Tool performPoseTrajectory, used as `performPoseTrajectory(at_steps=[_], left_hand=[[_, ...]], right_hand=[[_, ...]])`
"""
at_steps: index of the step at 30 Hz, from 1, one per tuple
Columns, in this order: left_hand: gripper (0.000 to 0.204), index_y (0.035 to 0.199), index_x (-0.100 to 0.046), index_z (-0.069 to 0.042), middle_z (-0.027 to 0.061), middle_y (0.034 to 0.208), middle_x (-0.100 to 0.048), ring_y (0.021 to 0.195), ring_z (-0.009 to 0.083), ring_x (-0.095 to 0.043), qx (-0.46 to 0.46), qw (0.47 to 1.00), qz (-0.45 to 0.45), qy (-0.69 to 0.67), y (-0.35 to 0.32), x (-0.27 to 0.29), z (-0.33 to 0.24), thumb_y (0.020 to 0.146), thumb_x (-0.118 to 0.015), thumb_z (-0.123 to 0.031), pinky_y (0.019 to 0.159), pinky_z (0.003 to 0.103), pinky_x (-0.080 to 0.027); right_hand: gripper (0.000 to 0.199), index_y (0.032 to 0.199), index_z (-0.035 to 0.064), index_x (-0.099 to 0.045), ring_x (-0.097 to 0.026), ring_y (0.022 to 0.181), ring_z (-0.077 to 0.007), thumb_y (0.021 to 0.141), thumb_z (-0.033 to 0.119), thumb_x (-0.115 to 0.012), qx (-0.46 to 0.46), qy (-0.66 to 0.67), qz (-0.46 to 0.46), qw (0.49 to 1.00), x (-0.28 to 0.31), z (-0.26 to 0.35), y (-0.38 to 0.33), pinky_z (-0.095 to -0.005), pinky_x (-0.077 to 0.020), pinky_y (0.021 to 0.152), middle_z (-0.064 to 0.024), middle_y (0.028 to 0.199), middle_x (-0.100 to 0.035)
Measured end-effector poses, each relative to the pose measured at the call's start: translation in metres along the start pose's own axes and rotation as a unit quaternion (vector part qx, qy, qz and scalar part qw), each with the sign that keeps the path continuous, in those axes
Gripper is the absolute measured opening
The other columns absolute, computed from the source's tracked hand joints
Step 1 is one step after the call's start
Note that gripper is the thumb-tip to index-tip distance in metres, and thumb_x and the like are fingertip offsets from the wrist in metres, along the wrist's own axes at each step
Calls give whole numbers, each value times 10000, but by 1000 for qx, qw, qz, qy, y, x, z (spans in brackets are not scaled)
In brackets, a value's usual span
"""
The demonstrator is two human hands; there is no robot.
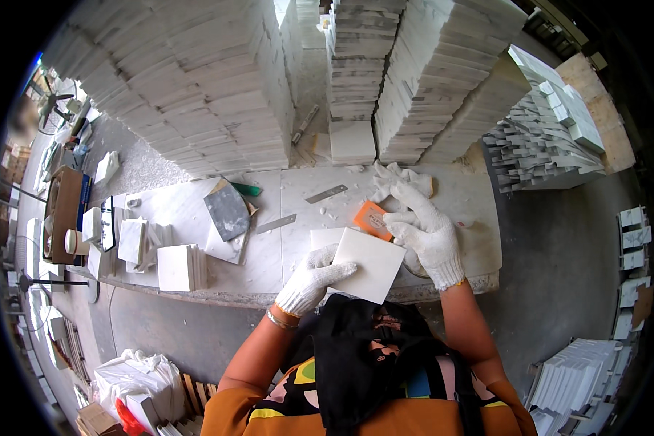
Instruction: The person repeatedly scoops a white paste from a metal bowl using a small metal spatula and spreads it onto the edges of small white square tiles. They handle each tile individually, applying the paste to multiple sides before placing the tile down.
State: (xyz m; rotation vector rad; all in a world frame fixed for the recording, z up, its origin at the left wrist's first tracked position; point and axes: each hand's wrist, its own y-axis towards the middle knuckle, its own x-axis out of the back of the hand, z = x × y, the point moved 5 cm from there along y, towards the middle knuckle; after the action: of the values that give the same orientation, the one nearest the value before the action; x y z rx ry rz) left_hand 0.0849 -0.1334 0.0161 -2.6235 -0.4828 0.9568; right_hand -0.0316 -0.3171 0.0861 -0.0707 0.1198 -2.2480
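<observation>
My left hand (314, 280), in a white knitted glove, is closed on a square white tile (370, 266). Its thumb lies across the tile's face. The tile is tilted over the front edge of the marble worktop, with another pale tile (325, 237) partly hidden behind it. My right hand (427, 236), gloved the same way, has its fingers stretched and spread. Its fingertips meet the right end of a small orange block (373, 219); a firm grip is not visible. Just beyond that hand lies a crumpled white cloth or glove (403, 176).
Two metal rulers (325, 193) and a dark grey slab (227, 211) lie on the worktop (385, 185). White tiles (178, 268) and a phone (107, 224) stand at the left. Tall tile stacks (196, 94) rise along the far edge. Wrapped goods (139, 385) sit lower left.
</observation>
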Motion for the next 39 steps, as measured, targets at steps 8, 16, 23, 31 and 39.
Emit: performPoseTrajectory(at_steps=[8,16,23,31,39], left_hand=[[498,1325,-604,67,104,1170,-709,1048,180,-671,-2,999,-9,34,-3,4,-6,898,-744,-149,952,324,-515],[448,1291,-641,56,92,1122,-718,989,155,-676,-10,992,-9,124,-5,-3,-19,928,-735,-190,898,308,-539],[460,1282,-648,55,88,1102,-724,978,163,-683,-10,995,-21,100,-4,5,-18,910,-735,-201,900,313,-536],[442,1243,-667,66,105,1117,-726,1000,174,-681,8,999,15,30,2,15,-16,895,-753,-194,920,313,-525],[451,1258,-652,79,115,1160,-710,1038,186,-662,22,1000,5,-9,3,13,-11,919,-735,-207,937,321,-505]], right_hand=[[388,1300,4,-655,-673,1030,-178,1006,256,-661,86,-160,19,983,-13,13,4,-310,-524,928,-103,1120,-742],[300,1212,2,-689,-680,1023,-197,980,190,-655,84,-186,90,975,-39,6,7,-331,-532,903,-122,1114,-737],[304,1224,-17,-683,-656,995,-148,981,157,-628,15,-135,80,988,-17,-15,-10,-294,-521,878,-100,1105,-731],[343,1251,-35,-682,-632,990,-91,986,180,-648,-101,-72,90,988,-7,-15,-23,-244,-508,873,-53,1106,-722],[351,1224,-58,-683,-636,962,-97,970,183,-683,-102,-67,136,983,-19,-15,-21,-257,-510,863,-62,1057,-723]])
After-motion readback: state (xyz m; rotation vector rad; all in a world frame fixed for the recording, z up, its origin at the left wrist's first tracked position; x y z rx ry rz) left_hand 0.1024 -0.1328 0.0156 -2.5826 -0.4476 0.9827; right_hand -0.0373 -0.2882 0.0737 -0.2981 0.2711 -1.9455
